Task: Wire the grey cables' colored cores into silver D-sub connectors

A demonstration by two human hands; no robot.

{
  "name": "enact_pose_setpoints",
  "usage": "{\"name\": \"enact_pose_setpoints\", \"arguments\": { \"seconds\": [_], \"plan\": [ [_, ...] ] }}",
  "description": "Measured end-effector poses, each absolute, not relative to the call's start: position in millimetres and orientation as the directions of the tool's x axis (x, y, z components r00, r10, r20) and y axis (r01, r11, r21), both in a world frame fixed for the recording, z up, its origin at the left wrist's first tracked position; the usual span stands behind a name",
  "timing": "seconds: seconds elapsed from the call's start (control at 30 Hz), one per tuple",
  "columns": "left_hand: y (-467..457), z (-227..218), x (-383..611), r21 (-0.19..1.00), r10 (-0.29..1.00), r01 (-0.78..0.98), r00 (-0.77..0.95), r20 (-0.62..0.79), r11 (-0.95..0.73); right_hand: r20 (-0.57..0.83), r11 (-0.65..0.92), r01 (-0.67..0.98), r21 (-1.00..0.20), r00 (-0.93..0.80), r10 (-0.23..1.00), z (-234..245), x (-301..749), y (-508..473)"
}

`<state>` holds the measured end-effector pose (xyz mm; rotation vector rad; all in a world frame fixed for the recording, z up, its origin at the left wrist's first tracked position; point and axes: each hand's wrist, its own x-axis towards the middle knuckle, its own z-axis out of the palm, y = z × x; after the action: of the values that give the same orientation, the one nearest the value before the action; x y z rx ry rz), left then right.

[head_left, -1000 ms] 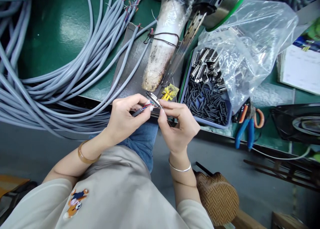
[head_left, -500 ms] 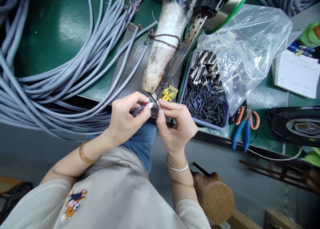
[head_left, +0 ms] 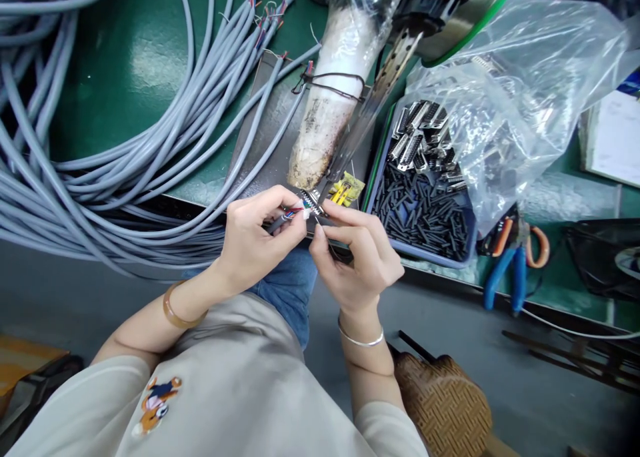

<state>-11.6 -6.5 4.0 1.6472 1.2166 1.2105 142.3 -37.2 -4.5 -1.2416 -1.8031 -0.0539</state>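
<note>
At the green surface (head_left: 150, 64), the left hand (head_left: 253, 234) pinches a grey cable (head_left: 278, 223) in a tight grip; I can't tell what the right hand (head_left: 357, 254) holds. Between their fingertips is a connector (head_left: 311, 204), a white tube (head_left: 324, 120) just beyond.

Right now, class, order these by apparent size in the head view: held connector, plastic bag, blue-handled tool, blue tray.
Largest: plastic bag
Blue tray, partly covered
Blue-handled tool
Smallest: held connector, partly hidden
</note>
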Motion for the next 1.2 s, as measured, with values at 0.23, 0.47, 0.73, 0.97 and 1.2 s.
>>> {"name": "enact_pose_setpoints", "arguments": {
  "seconds": [0.23, 0.47, 0.73, 0.97, 1.2],
  "plan": [
    [-13.9, -0.3, -12.1, 0.969, 0.967, 0.175, 0.214, 0.136, -0.175, 0.635, 0.417, 0.78, -0.466, -0.034, 0.772, 10.3, 152.7, -54.3],
    [-32.2, 1.5, -26.2, 0.993, 0.858, 0.091, 0.501, -0.114, 0.079, 0.458, -0.119, 0.986, -0.112, 0.158, 0.875, 64.2, 206.7, -73.1],
    [-38.8, -3.3, -47.8, 0.941, 0.799, 0.05, 0.514, -0.313, 0.336, -0.011, -0.237, 0.911, 0.339, 0.256, 0.967, 101.5, 234.7, -27.2],
    [-38.1, 0.4, -53.0, 0.931, 0.838, -0.037, 0.449, -0.31, 0.364, -0.009, -0.115, 0.955, 0.274, 0.123, 0.992, 125.1, 237.2, 10.4],
    [-49.0, 1.2, -47.5, 0.934, 0.848, -0.042, 0.436, -0.301, 0.354, 0.257, -0.229, 0.965, 0.127, 0.191, 0.947, 127.5, 230.9, 126.3]
  ]
}}
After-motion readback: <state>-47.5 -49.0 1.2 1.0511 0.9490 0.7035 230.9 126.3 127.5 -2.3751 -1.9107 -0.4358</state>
